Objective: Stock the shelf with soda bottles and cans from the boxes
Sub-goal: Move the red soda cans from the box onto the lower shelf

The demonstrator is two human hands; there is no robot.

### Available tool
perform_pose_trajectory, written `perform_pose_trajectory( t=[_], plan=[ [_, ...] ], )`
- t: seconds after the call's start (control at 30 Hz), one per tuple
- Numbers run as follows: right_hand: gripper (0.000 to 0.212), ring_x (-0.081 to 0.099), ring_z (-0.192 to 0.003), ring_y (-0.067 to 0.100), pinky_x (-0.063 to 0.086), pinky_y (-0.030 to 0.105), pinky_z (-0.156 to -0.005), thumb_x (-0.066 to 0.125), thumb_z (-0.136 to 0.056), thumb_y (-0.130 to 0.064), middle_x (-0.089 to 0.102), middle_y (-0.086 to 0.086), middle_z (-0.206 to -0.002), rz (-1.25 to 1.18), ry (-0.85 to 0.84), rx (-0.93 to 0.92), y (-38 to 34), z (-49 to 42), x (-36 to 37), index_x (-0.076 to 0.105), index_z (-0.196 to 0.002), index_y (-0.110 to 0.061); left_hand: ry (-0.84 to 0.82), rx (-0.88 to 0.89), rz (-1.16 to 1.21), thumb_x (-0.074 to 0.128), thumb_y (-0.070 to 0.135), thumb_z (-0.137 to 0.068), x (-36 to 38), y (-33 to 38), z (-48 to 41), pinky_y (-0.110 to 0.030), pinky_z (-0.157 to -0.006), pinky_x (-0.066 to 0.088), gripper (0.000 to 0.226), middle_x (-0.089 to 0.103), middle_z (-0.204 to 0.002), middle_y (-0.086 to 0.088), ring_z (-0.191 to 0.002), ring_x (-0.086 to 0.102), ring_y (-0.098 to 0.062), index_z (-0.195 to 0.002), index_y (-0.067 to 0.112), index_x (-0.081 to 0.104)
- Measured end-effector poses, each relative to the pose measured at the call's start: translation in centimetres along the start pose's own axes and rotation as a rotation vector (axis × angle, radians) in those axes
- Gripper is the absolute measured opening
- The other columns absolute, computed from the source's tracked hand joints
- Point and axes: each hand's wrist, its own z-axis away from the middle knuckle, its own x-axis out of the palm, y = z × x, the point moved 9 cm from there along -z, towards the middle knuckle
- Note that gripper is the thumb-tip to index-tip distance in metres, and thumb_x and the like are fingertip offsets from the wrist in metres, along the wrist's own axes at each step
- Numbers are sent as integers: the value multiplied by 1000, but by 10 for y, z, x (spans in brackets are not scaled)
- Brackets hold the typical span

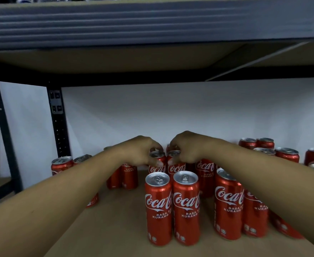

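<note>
Holding upright red cans (185, 206): brown shelf (115, 219)

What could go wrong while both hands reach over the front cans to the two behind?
1. The left hand and right hand each grip a can near its top, the left can and the right can; held so high, a tall slim can could slip or tip into neighbours.
2. The front pair stands just below the wrists; pulling back low might topple them.
3. The right forearm passes over the side can, which it might knock.
</note>
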Motion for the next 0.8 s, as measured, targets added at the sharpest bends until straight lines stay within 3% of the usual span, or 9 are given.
perform_pose_trajectory(
  t=[0.07,0.17,0.23,0.37,0.5,0.8],
  plan=[
    [60,62,-111,17,53,36,-96,70,-86,-58,66,-3,-128,-1,0,-6,0,4,0,62,-134,-22,13,-17,17,73,50,-89,0,-2,2,-26,-82,45,47,68,-127,10,-109,61,-11,-131,30,64],
    [56,60,-111,16,50,32,-94,62,-94,-56,65,-1,-130,11,16,-21,-2,19,-8,60,-137,-21,34,-70,20,71,53,-89,-4,-3,9,-31,-98,46,66,57,-146,6,-126,57,-16,-147,29,52],
    [52,59,-115,19,49,35,-98,56,-99,-53,64,0,-132,30,63,-15,1,36,-19,59,-137,-19,59,-88,11,70,52,-91,-11,2,18,-32,-103,46,69,52,-151,5,-126,58,-16,-151,29,46],
    [39,58,-118,17,49,38,-102,49,-104,-43,64,-4,-134,23,129,-5,7,85,-39,63,-134,-23,143,-69,40,66,49,-94,-29,26,48,-31,-98,50,58,55,-147,9,-118,60,-8,-147,32,50],
    [44,51,-132,16,43,35,-108,47,-104,-43,55,-5,-147,40,157,26,5,142,-53,55,-143,-24,188,-36,-14,62,47,-97,-43,60,86,-30,-94,50,52,55,-145,10,-115,58,-10,-147,34,51],
    [51,45,-138,15,38,35,-114,48,-102,-47,48,-8,-153,-3,185,103,-9,265,-57,46,-150,-29,233,34,-125,57,51,-98,-49,135,163,-37,-105,47,51,56,-146,8,-130,51,-15,-145,32,52]
  ],
)
